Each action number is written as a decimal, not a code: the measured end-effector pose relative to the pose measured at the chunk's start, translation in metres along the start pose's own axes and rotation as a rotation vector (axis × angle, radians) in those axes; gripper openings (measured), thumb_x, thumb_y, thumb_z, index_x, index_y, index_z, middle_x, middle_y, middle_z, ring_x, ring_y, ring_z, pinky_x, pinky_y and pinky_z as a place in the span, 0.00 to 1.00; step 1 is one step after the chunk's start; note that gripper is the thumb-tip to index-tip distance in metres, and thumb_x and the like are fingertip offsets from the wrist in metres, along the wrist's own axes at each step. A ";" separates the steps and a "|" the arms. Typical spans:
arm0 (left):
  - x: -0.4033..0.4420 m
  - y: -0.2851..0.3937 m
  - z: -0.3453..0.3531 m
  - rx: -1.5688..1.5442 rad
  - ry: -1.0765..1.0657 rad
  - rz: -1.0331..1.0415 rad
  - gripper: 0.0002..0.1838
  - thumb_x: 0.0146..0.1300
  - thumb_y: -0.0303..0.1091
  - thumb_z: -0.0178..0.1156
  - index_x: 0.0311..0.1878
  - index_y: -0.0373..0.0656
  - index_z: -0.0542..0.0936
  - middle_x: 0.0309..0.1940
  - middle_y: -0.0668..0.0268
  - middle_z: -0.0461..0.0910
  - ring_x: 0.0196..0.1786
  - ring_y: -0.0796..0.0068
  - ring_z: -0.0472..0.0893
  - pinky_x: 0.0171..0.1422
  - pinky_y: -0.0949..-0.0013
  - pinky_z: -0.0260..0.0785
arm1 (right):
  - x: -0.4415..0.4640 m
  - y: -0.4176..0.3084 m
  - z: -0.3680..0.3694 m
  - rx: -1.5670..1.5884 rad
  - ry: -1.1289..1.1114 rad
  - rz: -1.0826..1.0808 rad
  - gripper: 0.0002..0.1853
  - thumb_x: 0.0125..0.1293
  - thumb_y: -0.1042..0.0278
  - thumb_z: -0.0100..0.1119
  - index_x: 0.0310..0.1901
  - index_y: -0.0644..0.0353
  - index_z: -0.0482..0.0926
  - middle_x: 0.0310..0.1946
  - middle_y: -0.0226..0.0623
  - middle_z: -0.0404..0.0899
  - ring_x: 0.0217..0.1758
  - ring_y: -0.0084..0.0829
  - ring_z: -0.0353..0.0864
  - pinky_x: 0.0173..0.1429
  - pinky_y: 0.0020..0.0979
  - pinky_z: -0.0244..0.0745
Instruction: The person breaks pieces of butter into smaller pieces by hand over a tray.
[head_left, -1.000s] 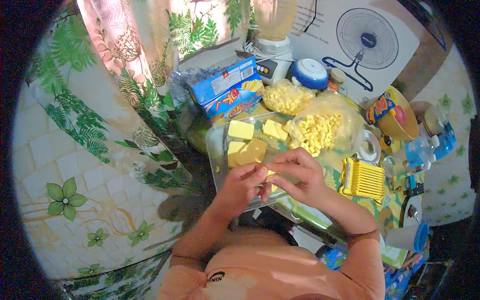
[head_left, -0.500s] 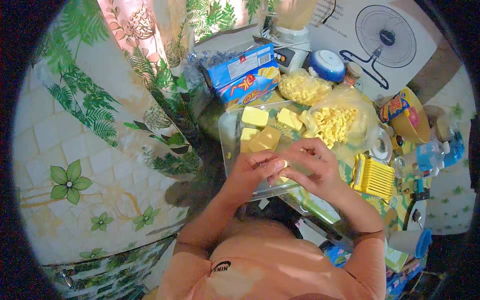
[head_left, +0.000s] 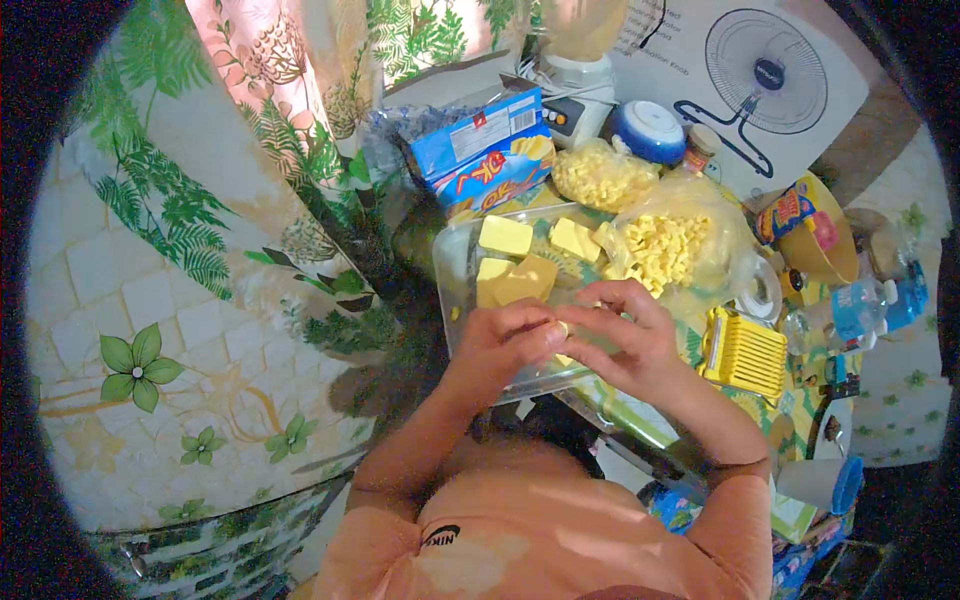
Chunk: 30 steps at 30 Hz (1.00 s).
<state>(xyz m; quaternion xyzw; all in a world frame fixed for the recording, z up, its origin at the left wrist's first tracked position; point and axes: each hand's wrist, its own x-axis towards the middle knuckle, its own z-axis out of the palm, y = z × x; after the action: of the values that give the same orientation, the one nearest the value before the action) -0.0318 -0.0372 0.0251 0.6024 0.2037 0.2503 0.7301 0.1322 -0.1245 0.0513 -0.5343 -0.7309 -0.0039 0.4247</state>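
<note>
My left hand [head_left: 503, 342] and my right hand [head_left: 632, 338] meet above the near side of a clear plastic tray [head_left: 449, 262]. Between their fingertips is a small pale-yellow piece [head_left: 563, 328], mostly covered by the fingers; it looks like dough. My left thumb and forefinger are pinched on it, and the right fingers are curled against its other side. Inside the tray lie several smooth yellow blocks, one [head_left: 506, 235] at the far left and another [head_left: 575, 240] beside it. A flat tan scraper-like piece [head_left: 527, 280] rests over a nearer block.
Right of the tray sits an open plastic bag [head_left: 735, 250] of small yellow curls, with a fuller bag [head_left: 600, 175] behind. A yellow ridged board [head_left: 745, 355] lies near my right forearm. Farther back stand a blue box [head_left: 490, 150], a blender [head_left: 580, 95] and a blue bowl [head_left: 652, 132].
Both hands stay together over the tray. The right fingers have curled in a little closer around the small piece, and the whole view has shifted slightly.
</note>
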 end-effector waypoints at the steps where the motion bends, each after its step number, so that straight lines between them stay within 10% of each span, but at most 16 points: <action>1: 0.000 0.002 0.001 0.002 0.020 -0.017 0.12 0.59 0.36 0.59 0.37 0.34 0.79 0.30 0.70 0.76 0.30 0.84 0.71 0.35 0.78 0.64 | 0.001 0.000 0.000 -0.002 0.010 -0.011 0.16 0.48 0.67 0.68 0.41 0.52 0.81 0.38 0.32 0.76 0.36 0.31 0.77 0.34 0.29 0.74; 16: -0.003 0.003 0.001 -0.006 -0.034 0.009 0.09 0.58 0.33 0.59 0.32 0.35 0.78 0.27 0.70 0.72 0.30 0.84 0.69 0.34 0.77 0.61 | 0.001 -0.003 -0.003 -0.037 0.014 -0.080 0.13 0.49 0.69 0.66 0.40 0.54 0.81 0.36 0.33 0.76 0.35 0.32 0.77 0.36 0.29 0.74; 22: -0.002 -0.001 0.002 -0.079 -0.091 0.105 0.14 0.58 0.33 0.59 0.45 0.36 0.78 0.36 0.71 0.73 0.37 0.85 0.69 0.41 0.77 0.63 | 0.002 -0.004 -0.003 -0.009 0.009 -0.068 0.14 0.50 0.70 0.65 0.41 0.53 0.80 0.37 0.34 0.76 0.36 0.33 0.77 0.38 0.30 0.75; 30: -0.006 0.001 -0.019 -0.074 0.096 0.109 0.14 0.60 0.33 0.57 0.48 0.38 0.77 0.38 0.70 0.77 0.32 0.85 0.72 0.39 0.78 0.66 | 0.012 0.013 -0.032 -0.286 -0.291 0.275 0.12 0.55 0.65 0.59 0.42 0.54 0.78 0.39 0.37 0.77 0.43 0.38 0.77 0.43 0.35 0.75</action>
<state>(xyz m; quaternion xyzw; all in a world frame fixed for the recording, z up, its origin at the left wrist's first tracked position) -0.0477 -0.0262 0.0222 0.5725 0.1959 0.3258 0.7264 0.1609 -0.1240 0.0734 -0.6785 -0.6966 0.0277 0.2316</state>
